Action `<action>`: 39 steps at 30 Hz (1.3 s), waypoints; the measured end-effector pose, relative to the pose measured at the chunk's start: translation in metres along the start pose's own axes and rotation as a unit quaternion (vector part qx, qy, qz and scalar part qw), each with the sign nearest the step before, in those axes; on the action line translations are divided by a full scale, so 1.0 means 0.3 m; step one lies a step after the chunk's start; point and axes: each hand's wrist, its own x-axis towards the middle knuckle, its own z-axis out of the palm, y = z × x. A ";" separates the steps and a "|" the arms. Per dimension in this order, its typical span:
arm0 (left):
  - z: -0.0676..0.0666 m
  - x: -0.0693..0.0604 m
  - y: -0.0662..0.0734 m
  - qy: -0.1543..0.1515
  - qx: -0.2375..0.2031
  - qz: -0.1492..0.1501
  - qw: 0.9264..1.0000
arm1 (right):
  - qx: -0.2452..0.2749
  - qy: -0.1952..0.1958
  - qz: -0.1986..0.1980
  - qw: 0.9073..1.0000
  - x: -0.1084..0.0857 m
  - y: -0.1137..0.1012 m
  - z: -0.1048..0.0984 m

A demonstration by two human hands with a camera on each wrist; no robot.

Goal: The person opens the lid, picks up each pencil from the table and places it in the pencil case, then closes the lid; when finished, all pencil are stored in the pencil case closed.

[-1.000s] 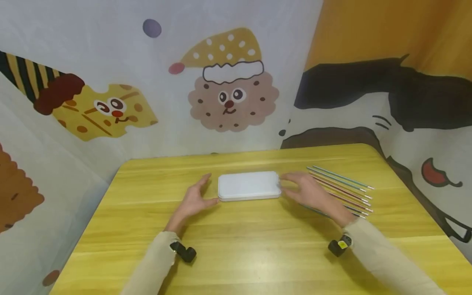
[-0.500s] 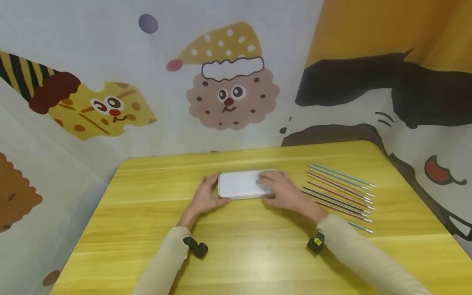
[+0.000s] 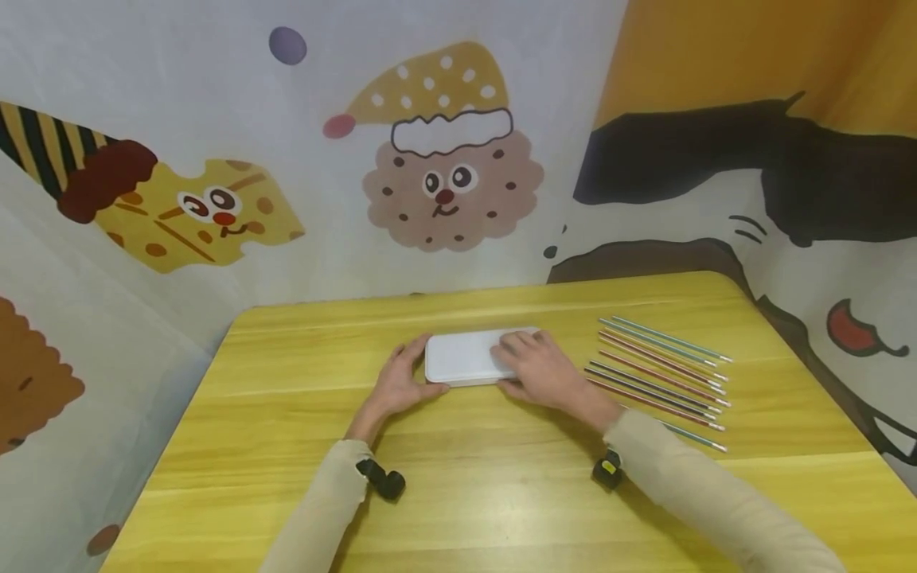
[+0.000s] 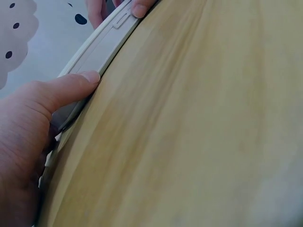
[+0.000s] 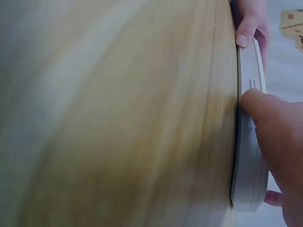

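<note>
the white case (image 3: 462,356) lies flat on the wooden surface (image 3: 487,493), closer to the far edge than to the near one, and about midway between the left edge and the right edge. both of my hands are clamped on it. my left hand (image 3: 398,383) holds the left end, with the thumb (image 4: 75,89) pressed against the front side. my right hand (image 3: 548,372) grips the right part: the fingers go over the top, and the thumb (image 5: 258,101) touches the front side, just at the small catch (image 5: 253,84).

to the right of my right hand, a row of thin pencils (image 3: 665,378) is lying toward the right edge of the surface, the white ends pointing to this edge. they are teal, reddish and dark. my 2 sleeves (image 3: 315,509) are beige, and 1 black device (image 3: 383,481) sits at each wrist. behind the far edge stands a wall with 1 printed cookie face (image 3: 451,215).
</note>
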 end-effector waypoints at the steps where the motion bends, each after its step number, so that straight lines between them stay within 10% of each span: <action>1: 0.001 -0.001 0.000 0.001 0.000 -0.004 1.000 | -0.001 0.004 0.000 1.000 0.001 -0.001 0.002; 39: 0.007 0.007 -0.002 0.012 -0.049 0.020 0.999 | -0.119 0.121 -0.144 0.975 0.020 0.003 0.036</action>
